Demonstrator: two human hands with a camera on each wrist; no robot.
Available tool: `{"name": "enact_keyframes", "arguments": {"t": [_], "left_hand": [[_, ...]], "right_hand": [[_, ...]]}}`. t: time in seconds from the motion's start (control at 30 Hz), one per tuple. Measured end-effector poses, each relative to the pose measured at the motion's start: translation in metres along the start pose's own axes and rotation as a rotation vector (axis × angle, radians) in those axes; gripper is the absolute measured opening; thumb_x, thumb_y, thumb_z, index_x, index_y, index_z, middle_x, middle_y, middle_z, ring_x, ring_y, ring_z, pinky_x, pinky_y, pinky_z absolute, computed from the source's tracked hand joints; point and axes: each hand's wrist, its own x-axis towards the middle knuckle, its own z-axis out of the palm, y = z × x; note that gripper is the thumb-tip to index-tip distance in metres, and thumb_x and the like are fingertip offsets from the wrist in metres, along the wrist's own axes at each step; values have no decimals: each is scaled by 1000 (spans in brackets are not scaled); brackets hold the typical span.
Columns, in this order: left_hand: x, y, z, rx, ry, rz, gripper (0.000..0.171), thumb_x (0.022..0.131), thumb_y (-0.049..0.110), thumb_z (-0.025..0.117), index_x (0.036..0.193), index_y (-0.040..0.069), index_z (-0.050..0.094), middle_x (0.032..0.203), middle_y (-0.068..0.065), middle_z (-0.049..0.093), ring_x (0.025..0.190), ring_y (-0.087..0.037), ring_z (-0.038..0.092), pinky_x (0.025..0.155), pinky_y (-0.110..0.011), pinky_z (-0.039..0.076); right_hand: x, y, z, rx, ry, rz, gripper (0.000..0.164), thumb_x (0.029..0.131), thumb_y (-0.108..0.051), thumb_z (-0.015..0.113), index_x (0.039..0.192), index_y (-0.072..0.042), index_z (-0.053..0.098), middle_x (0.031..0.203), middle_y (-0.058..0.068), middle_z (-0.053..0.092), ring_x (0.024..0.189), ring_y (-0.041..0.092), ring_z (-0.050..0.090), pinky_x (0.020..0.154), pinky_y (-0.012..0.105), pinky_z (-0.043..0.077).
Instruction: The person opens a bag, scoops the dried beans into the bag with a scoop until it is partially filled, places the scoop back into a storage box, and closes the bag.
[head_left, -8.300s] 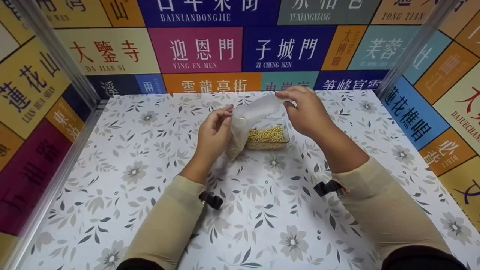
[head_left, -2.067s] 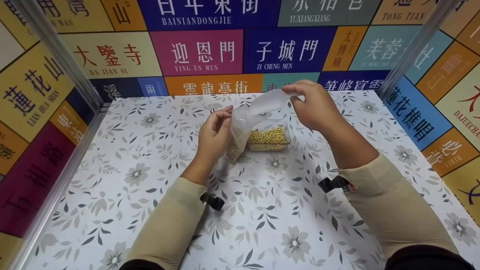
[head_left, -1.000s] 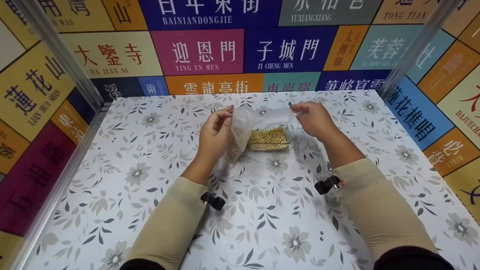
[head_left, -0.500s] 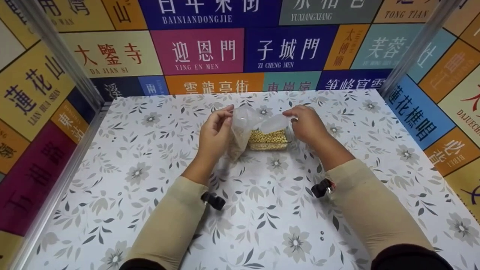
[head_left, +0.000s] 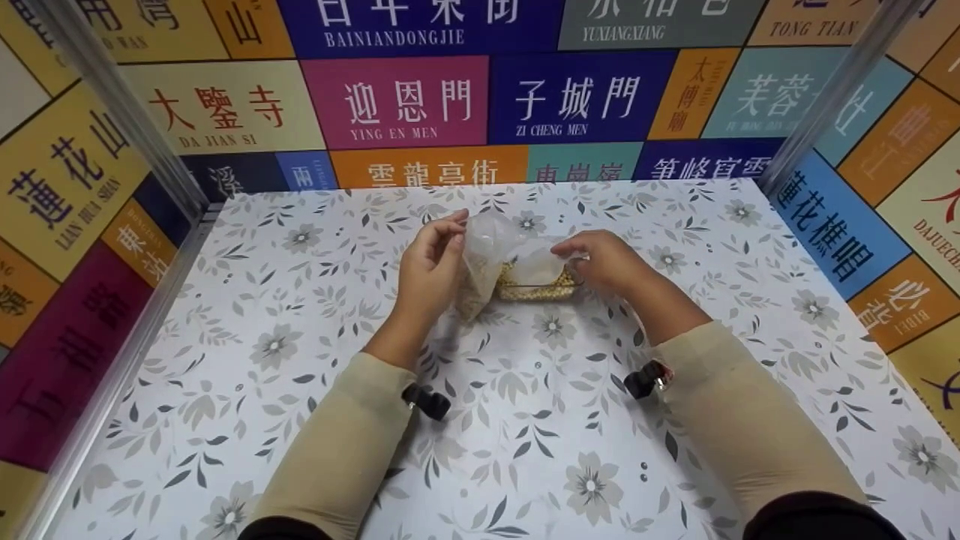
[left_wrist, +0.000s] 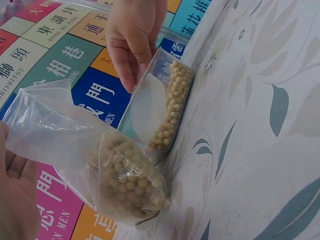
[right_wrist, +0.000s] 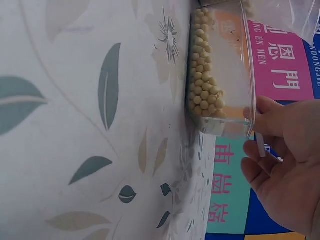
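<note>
My left hand (head_left: 431, 259) pinches the rim of a clear plastic bag (head_left: 480, 266) at its left side. Soybeans (left_wrist: 130, 185) fill the bag's lower part, and it stands on the table. Just right of it sits a clear rectangular box (right_wrist: 225, 126) holding more soybeans (right_wrist: 202, 80). My right hand (head_left: 606, 261) grips a translucent white scoop (head_left: 534, 264) by its handle at the box's right end. The scoop's bowl (left_wrist: 147, 110) is down inside the box, over or among the beans; how deep it reaches cannot be told.
A table with a white floral cover (head_left: 517, 420) lies beneath everything. Behind it rises a wall of coloured panels with lettering (head_left: 397, 101), with side panels left and right. Small black devices (head_left: 426, 402) are strapped to both wrists.
My right hand has come down and leftward from above the bag and box, bringing the scoop into the box. The left hand and bag have stayed nearly still.
</note>
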Motion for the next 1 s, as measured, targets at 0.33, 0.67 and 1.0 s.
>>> {"name": "enact_keyframes", "arguments": {"t": [0.33,0.67,1.0], "left_hand": [[0,0,1,-9,2,-8,11,108,7,58,115,1,66,146,-10,69,140,-19,63,121,-29,50],[0,-2,2,-17,8,-13,11,108,7,60,115,1,67,145,-7,70,139,-17,64,120,-28,51],[1,-1,0,-22,6,-17,13,109,8,59,116,0,65,146,-11,69,141,-19,63,120,-29,51]], "right_hand": [[-4,0,2,136,-69,80,47,104,1,48,147,-8,65,150,19,65,143,37,57,101,44,52],[-12,4,-1,276,-26,151,40,107,-10,56,146,-14,66,151,17,63,89,16,66,63,21,50],[-22,10,-3,439,32,206,40,109,-12,57,149,-17,63,160,10,57,136,23,59,95,23,56]]}}
